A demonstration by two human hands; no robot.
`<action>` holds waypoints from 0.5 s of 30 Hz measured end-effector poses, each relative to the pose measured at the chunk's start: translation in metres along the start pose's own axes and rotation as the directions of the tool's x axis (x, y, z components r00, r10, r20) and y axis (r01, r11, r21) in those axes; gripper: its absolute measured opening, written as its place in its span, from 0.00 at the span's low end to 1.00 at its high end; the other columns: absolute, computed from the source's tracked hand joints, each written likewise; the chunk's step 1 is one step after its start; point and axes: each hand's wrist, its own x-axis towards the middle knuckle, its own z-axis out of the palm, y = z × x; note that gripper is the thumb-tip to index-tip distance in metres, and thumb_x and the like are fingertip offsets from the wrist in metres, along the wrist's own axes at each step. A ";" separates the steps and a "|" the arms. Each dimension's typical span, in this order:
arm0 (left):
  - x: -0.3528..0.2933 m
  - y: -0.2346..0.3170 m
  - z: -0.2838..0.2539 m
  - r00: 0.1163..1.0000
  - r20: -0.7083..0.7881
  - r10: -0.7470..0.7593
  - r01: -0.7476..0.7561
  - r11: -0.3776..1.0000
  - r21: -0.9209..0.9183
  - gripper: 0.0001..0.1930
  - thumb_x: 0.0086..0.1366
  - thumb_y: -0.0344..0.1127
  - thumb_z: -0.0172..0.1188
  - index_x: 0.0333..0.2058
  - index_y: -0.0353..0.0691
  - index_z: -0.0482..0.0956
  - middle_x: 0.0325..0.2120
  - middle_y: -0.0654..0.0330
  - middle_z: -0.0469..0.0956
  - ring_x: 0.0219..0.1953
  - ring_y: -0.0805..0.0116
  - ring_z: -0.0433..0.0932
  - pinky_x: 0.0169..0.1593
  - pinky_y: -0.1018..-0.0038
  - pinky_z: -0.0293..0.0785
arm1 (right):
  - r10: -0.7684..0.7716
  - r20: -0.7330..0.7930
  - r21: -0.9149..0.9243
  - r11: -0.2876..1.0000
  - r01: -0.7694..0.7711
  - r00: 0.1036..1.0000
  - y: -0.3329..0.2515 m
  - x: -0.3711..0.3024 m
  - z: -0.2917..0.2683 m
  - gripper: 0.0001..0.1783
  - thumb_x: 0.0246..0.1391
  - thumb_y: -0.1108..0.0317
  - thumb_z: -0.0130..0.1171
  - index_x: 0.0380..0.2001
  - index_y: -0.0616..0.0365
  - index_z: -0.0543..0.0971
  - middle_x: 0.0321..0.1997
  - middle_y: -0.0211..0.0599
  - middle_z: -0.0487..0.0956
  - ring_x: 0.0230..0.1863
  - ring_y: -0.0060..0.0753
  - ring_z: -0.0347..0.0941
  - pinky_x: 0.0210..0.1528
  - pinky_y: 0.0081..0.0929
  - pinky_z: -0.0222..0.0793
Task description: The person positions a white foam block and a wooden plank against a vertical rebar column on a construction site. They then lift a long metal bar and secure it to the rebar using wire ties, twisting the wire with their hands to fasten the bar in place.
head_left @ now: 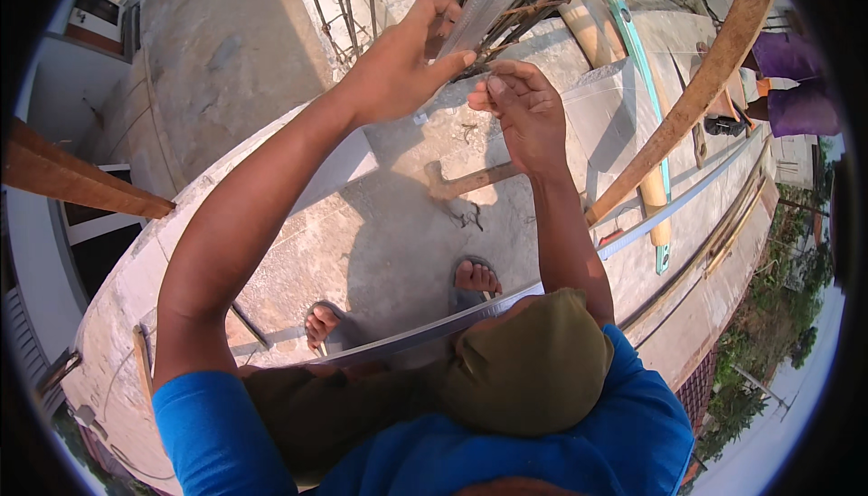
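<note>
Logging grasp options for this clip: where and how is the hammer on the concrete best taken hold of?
Probably by its slim handle, from above and the right: the handle points rightward, away from the bulkier hammer head at left. The right wrist hides its far end.

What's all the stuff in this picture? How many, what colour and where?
Metal strip: 1, silver, top middle
Steel rods: several, dark, top middle
Hammer-like tool: 1, brown handle, centre
Pale block: 1, whitish, left of centre
Big block: 1, grey, right of centre
Straightedge: 1, turquoise, right
Long strip: 1, silvery, bottom to right
Wooden pole: 1, brown, right
Timber: count unclear, brown, left edge
Other person: 1, in purple, right edge
Trees: several, green, right
Shirt: 1, blue, bottom
Feet: 2, below centre
Left hand: 1, at metal strip
Right hand: 1, centre
</note>
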 end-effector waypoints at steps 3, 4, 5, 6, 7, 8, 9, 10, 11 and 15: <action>0.000 0.007 -0.005 1.000 0.002 -0.026 0.026 0.999 0.041 0.20 0.74 0.32 0.61 0.56 0.40 0.59 0.47 0.52 0.80 0.53 0.65 0.80 0.57 0.66 0.74 | -0.228 0.096 -0.091 0.967 0.236 0.969 -0.025 -0.003 0.022 0.13 0.63 0.74 0.66 0.50 0.64 0.82 0.50 0.42 0.79 0.51 0.32 0.81 0.55 0.31 0.80; 0.000 0.007 -0.006 0.999 0.007 -0.048 0.047 0.997 0.057 0.19 0.74 0.31 0.61 0.54 0.41 0.59 0.47 0.53 0.79 0.53 0.65 0.80 0.57 0.66 0.74 | -0.305 0.122 -0.155 0.934 0.322 0.944 -0.030 -0.004 0.030 0.12 0.63 0.74 0.67 0.48 0.62 0.83 0.53 0.43 0.78 0.54 0.32 0.80 0.56 0.32 0.80; 0.001 0.005 -0.006 1.000 0.001 -0.009 0.009 0.999 0.031 0.20 0.73 0.32 0.62 0.53 0.41 0.60 0.46 0.51 0.79 0.54 0.61 0.81 0.57 0.64 0.75 | -0.377 0.155 -0.213 0.890 0.404 0.913 -0.034 -0.004 0.035 0.11 0.62 0.73 0.68 0.47 0.61 0.84 0.56 0.43 0.76 0.57 0.32 0.79 0.57 0.32 0.79; 0.002 0.003 -0.005 1.000 -0.006 0.030 -0.030 1.000 0.006 0.20 0.72 0.33 0.64 0.52 0.41 0.60 0.46 0.49 0.79 0.54 0.56 0.82 0.56 0.62 0.75 | -0.405 0.167 -0.295 0.849 0.437 0.899 -0.037 -0.002 0.038 0.10 0.61 0.73 0.69 0.45 0.61 0.85 0.57 0.43 0.75 0.59 0.32 0.78 0.57 0.32 0.78; 0.003 0.002 -0.006 0.998 -0.014 0.068 -0.068 0.997 -0.020 0.21 0.71 0.34 0.65 0.51 0.41 0.60 0.45 0.47 0.78 0.55 0.51 0.83 0.56 0.60 0.76 | -0.431 0.180 -0.375 0.801 0.467 0.884 -0.040 0.001 0.041 0.09 0.60 0.73 0.70 0.44 0.60 0.86 0.59 0.43 0.74 0.60 0.32 0.76 0.57 0.32 0.78; 0.003 0.003 -0.007 0.998 -0.001 0.067 -0.067 0.998 0.014 0.22 0.71 0.34 0.65 0.52 0.41 0.60 0.47 0.47 0.78 0.55 0.52 0.83 0.57 0.60 0.76 | -0.452 0.192 -0.450 0.748 0.488 0.871 -0.040 0.002 0.042 0.08 0.59 0.73 0.71 0.42 0.59 0.87 0.60 0.42 0.73 0.62 0.32 0.75 0.58 0.32 0.77; 0.002 0.004 -0.009 0.998 0.012 0.066 -0.066 0.997 0.047 0.22 0.70 0.34 0.65 0.53 0.41 0.60 0.48 0.47 0.78 0.55 0.52 0.83 0.57 0.60 0.76 | -0.425 0.192 -0.443 0.766 0.465 0.884 -0.039 0.006 0.043 0.08 0.59 0.72 0.72 0.41 0.58 0.87 0.58 0.41 0.73 0.60 0.31 0.76 0.56 0.31 0.77; 0.001 0.005 -0.012 0.998 0.025 0.064 -0.066 0.995 0.081 0.23 0.70 0.35 0.65 0.55 0.41 0.60 0.49 0.47 0.78 0.55 0.52 0.83 0.57 0.59 0.76 | -0.398 0.192 -0.437 0.784 0.441 0.897 -0.037 0.012 0.045 0.08 0.58 0.71 0.72 0.40 0.58 0.88 0.56 0.41 0.74 0.58 0.30 0.76 0.55 0.31 0.77; -0.003 0.005 -0.013 0.995 -0.003 0.101 -0.100 0.988 0.118 0.24 0.70 0.36 0.66 0.55 0.41 0.62 0.50 0.48 0.79 0.55 0.52 0.82 0.57 0.59 0.76 | -0.362 0.190 -0.431 0.805 0.409 0.913 -0.034 0.014 0.046 0.08 0.57 0.70 0.73 0.40 0.57 0.88 0.54 0.40 0.74 0.55 0.29 0.76 0.54 0.30 0.76; -0.024 0.015 -0.031 0.984 -0.087 0.156 -0.121 0.940 0.320 0.22 0.67 0.36 0.70 0.55 0.37 0.74 0.47 0.55 0.82 0.51 0.64 0.82 0.56 0.67 0.77 | -0.354 0.134 -0.524 0.767 0.370 0.925 -0.030 0.016 0.054 0.09 0.56 0.66 0.74 0.40 0.53 0.90 0.43 0.35 0.73 0.45 0.27 0.75 0.45 0.26 0.72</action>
